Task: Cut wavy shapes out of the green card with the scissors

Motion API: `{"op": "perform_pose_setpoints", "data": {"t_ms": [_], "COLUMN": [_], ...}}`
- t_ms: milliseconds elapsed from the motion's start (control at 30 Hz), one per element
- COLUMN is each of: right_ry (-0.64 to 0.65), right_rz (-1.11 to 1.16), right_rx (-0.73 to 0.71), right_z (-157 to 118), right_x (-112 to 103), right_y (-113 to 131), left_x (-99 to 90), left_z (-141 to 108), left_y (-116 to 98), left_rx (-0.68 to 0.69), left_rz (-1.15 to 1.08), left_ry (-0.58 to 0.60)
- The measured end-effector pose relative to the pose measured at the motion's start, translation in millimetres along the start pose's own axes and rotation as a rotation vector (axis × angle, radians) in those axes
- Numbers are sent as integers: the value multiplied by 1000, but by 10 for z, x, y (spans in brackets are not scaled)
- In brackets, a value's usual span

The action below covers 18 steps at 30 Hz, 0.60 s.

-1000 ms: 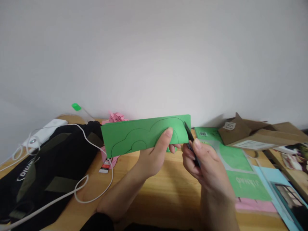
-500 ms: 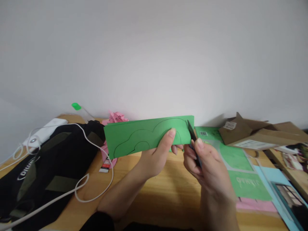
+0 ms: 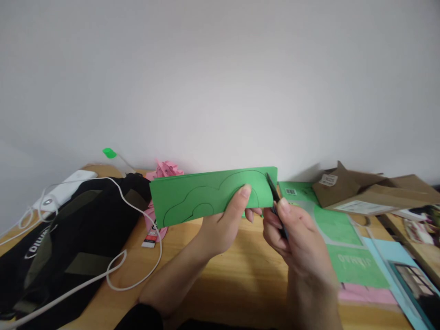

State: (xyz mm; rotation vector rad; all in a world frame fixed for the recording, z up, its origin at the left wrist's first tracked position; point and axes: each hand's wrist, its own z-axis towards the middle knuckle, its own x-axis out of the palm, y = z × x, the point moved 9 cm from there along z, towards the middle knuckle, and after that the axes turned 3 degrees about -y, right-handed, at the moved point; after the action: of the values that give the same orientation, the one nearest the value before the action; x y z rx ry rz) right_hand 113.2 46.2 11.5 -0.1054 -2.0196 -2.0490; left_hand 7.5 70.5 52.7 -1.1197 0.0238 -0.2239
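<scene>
A folded green paper (image 3: 185,189) with a curved dark outline drawn on it is held up above the wooden table. My left hand (image 3: 225,224) pinches its lower edge, thumb in front and fingers mostly hidden behind. Dark scissors (image 3: 275,192) lie in my right hand (image 3: 295,233), whose fingers are wrapped round the handles. The blades reach up over the right end of the paper, beside the end of the drawn line. Whether the blades are closed is too small to tell.
A black bag (image 3: 85,238) with a white cable across it lies at the left, near a white power strip (image 3: 65,188). Crumpled pink paper (image 3: 167,168) is behind. At the right are a torn cardboard box (image 3: 364,188), green packs (image 3: 357,266) and a blue sheet (image 3: 392,252).
The scissor blades look slightly closer together at the paper's right end. Both hands and the paper have barely moved.
</scene>
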Motion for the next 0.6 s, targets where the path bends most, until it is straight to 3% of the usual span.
{"op": "perform_pose_setpoints", "data": {"t_ms": [367,600], "right_ry": [-4,8], "right_rz": [-68,-81], "right_rx": [-45,-38], "right_z": [-7,-26], "right_x": [-24,-46], "right_y": [37,65], "left_x": [-2,-19], "left_z": [-5,12], "left_y": [9,-32], "left_rx": [-5,2], "left_rz": [22,53], "left_ry": [0,61]}}
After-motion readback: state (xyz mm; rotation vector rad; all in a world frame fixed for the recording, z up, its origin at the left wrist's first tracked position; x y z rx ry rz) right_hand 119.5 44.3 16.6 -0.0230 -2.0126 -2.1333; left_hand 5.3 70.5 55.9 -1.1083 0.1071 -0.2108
